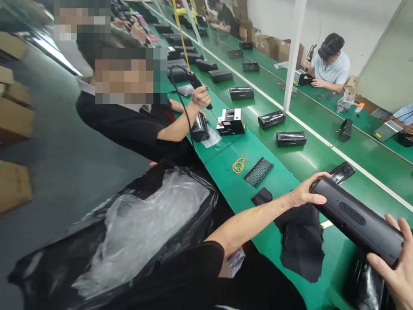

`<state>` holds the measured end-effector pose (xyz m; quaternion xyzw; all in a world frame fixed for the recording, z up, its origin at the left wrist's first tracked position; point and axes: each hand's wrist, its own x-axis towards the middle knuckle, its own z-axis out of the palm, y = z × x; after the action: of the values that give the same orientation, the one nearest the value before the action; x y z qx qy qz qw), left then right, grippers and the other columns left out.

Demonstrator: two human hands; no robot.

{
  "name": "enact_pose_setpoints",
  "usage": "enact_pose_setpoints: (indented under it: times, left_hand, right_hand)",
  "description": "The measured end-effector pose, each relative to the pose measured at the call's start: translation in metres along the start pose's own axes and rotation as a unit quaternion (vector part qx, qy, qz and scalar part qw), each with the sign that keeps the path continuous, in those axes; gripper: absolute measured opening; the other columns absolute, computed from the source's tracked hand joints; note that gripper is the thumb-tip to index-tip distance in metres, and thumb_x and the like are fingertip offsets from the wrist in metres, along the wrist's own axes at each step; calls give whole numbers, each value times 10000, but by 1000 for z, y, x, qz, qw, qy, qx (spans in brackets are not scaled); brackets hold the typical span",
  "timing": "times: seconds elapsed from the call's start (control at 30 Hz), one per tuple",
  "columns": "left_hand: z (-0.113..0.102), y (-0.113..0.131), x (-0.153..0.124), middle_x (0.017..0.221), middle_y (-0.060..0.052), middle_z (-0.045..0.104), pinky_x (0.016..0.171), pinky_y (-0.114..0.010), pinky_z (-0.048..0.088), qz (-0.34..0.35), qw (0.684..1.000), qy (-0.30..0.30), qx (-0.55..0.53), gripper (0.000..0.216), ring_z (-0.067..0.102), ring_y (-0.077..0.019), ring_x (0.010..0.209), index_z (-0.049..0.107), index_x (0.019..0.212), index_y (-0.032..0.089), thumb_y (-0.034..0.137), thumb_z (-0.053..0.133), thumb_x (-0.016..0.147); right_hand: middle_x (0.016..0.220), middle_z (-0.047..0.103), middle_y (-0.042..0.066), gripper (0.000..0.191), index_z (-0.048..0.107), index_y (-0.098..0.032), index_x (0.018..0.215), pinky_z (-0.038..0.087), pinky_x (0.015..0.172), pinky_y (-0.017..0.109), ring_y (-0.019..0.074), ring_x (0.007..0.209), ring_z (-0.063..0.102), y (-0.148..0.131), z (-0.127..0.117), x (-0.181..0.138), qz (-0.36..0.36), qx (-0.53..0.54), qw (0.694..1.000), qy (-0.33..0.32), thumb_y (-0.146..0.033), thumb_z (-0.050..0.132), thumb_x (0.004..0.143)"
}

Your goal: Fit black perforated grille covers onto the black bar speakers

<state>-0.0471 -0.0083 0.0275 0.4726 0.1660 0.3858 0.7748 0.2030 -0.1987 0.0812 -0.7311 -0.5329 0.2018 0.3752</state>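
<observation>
I hold a long black speaker body level above the green bench, one hand at each end. My left hand wraps its far end with fingers curled over the top. Its near end is gripped by my right hand at the lower right edge of view. Under the speaker lies a black cloth. A small black pad, a black grille and yellow rubber bands lie just beyond it on the bench.
A co-worker on my left drives a corded screwdriver into a black part. A green conveyor belt carries several black speakers. A black bag with clear plastic sits at my left. Other people work across the line.
</observation>
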Motion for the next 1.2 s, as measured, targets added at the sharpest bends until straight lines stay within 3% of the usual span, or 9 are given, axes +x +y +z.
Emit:
enact_pose_setpoints:
  times: [0.2, 0.43, 0.67, 0.8, 0.87, 0.97, 1.03, 1.13, 1.2]
  left_hand:
    - [-1, 9, -5, 1397, -86, 591, 1050, -402, 495, -25, 997, -62, 35, 1025, 617, -274, 1191, 539, 1493, 307, 340, 991, 573]
    - [-2, -22, -8, 1218, -57, 633, 960, -358, 492, -47, 999, 9, 1, 942, 614, -236, 1058, 590, 1394, 258, 369, 971, 540]
    - [-6, -19, -11, 1314, -66, 619, 1021, -388, 477, -34, 999, -39, 14, 962, 610, -268, 1142, 584, 1426, 270, 349, 968, 548]
    - [-8, -40, -1, 1217, -55, 671, 1070, -413, 464, -96, 994, 37, 25, 959, 626, -267, 1125, 606, 1407, 237, 413, 977, 540]
    - [-11, -55, 0, 1211, -65, 693, 1131, -445, 431, -173, 982, 62, 31, 896, 628, -282, 1179, 625, 1394, 227, 482, 951, 599]
    - [-18, -70, -8, 1316, -114, 687, 1203, -472, 371, -256, 966, 35, 27, 934, 594, -308, 1312, 609, 1445, 213, 489, 955, 622]
    - [-20, -76, -15, 1310, -120, 697, 1194, -466, 385, -248, 968, 35, 0, 975, 614, -308, 1293, 607, 1455, 200, 465, 975, 591]
    - [-19, -85, -19, 1219, -96, 740, 1152, -456, 437, -202, 976, 71, -22, 916, 665, -304, 1197, 665, 1381, 185, 488, 971, 572]
    - [-19, -90, -17, 1251, -108, 750, 1189, -469, 416, -215, 972, 90, 11, 859, 650, -332, 1259, 706, 1323, 174, 514, 960, 576]
  right_hand:
    - [1639, 448, 132, 839, 394, -376, 1603, 371, 1218, 588, 460, 1484, 449, -8, 0, -16, 5, -29, 999, 34, -584, 719, 859]
    - [1638, 447, 161, 749, 407, -325, 1581, 378, 1205, 549, 449, 1497, 436, -2, 19, -21, 30, 12, 999, 32, -567, 650, 916]
    - [1622, 486, 139, 776, 452, -341, 1568, 381, 1204, 520, 421, 1465, 486, -1, 13, -30, 43, 21, 998, 46, -525, 742, 873]
    - [1590, 511, 204, 835, 469, -230, 1574, 419, 1171, 522, 464, 1421, 518, 16, 29, -15, 165, 121, 978, 31, -585, 719, 862]
    - [1548, 552, 214, 920, 450, -235, 1592, 493, 1099, 539, 474, 1354, 578, 31, 39, -10, 277, 211, 937, -12, -626, 750, 816]
    - [1540, 566, 192, 1037, 467, -324, 1585, 524, 1050, 598, 480, 1300, 620, 49, 46, -15, 384, 288, 877, -21, -660, 856, 684]
    - [1551, 558, 166, 1062, 493, -374, 1563, 468, 1112, 627, 477, 1334, 595, 55, 49, -24, 388, 299, 872, -11, -619, 918, 622]
    - [1506, 590, 127, 940, 595, -406, 1438, 378, 1199, 586, 450, 1395, 545, 62, 57, -35, 346, 287, 893, 31, -542, 967, 585]
    - [1438, 634, 112, 816, 638, -406, 1341, 439, 1155, 554, 433, 1358, 575, 69, 65, -39, 354, 293, 887, 42, -567, 951, 605]
